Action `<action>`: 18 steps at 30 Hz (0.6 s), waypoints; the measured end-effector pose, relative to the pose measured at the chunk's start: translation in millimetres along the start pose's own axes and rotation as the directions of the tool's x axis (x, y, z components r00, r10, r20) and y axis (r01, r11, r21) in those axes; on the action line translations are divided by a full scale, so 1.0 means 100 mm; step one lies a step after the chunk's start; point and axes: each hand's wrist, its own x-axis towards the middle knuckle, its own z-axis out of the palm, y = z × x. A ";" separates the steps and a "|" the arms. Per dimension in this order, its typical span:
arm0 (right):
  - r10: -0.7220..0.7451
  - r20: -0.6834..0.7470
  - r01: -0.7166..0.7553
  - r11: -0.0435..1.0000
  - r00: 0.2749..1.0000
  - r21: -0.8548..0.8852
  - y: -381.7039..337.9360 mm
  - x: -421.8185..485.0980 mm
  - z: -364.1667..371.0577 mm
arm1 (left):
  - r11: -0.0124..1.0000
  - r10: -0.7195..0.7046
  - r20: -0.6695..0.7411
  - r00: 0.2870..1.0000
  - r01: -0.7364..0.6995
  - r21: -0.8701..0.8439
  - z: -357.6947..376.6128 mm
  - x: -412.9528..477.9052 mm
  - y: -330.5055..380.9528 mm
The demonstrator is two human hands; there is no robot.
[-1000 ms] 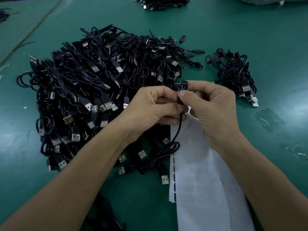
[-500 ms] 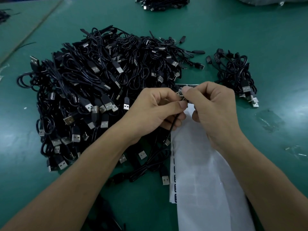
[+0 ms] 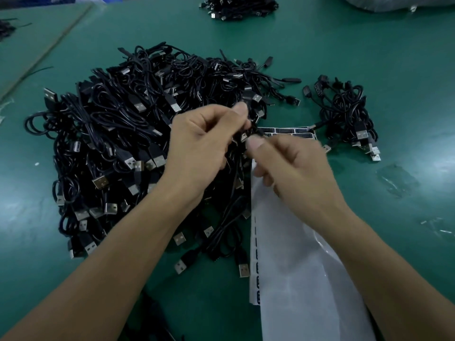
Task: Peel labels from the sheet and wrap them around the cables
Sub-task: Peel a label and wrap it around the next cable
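Both hands meet a little above the middle of the view, over the green table (image 3: 369,45). The left hand (image 3: 204,148) has its fingers curled, and its thumb and forefinger pinch one black cable (image 3: 246,134) near a small plug. The right hand (image 3: 298,168), at three o'clock of the left one, pinches the same cable with thumb and bent fingers. Both are blurred, so I cannot tell if a label is between the fingertips. The label sheet (image 3: 295,267) lies under the right wrist, with its rows of dark labels (image 3: 288,131) at twelve o'clock of the right hand. The large pile of cables (image 3: 118,134) spreads at nine o'clock, a small bundle (image 3: 349,112) at two o'clock, and another heap (image 3: 236,6) far at twelve.
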 end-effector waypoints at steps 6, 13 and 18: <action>-0.015 0.273 0.030 0.998 0.962 -0.051 -0.04 -0.13 0.13 | 0.994 -0.087 -0.133 0.987 0.078 -0.070 -0.03 0.04 0.00; -0.001 0.268 -0.074 0.961 0.964 0.267 -0.20 -0.09 -0.06 | 0.963 -0.176 -0.213 0.961 0.124 -0.239 -0.17 0.12 0.06; 0.088 0.041 -0.095 0.965 0.995 0.245 -0.20 0.03 -0.31 | 0.925 -0.256 -0.172 0.951 0.190 -0.328 -0.18 0.12 0.09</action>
